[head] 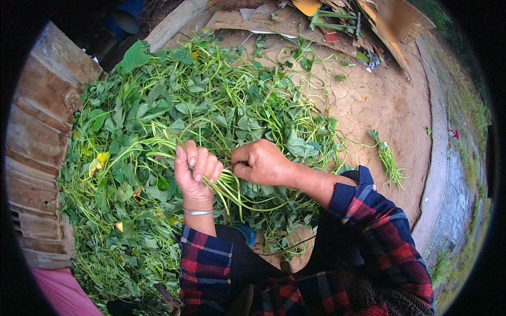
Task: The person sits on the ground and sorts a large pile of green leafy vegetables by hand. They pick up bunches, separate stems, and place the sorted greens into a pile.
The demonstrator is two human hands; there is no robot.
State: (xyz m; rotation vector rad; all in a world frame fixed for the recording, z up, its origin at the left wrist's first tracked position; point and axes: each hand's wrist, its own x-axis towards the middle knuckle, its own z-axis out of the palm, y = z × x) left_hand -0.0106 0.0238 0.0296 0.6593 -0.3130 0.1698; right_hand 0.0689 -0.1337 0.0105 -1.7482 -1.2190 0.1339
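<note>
In front of me a broad heap of leafy green vines (221,94), which look like sweet potato vines, covers the ground. My left hand (197,164), with a silvery bangle (198,212) on its wrist, is closed around a bundle of pale green stems (225,185). The stems stick out on both sides of that fist. Just to its right, my right hand (263,164) has its thumb and forefinger pinched on a thin stem at the bundle's edge. The fingertips partly hide this stem. Both hands are above the heap.
A wooden plank wall (39,158) borders the heap on the left. A small bunch of stems (389,162) lies on the cracked earth floor (379,106) at right, inside a concrete edge (433,150). Flattened cardboard (272,27) and a woven basket (417,25) are at the back.
</note>
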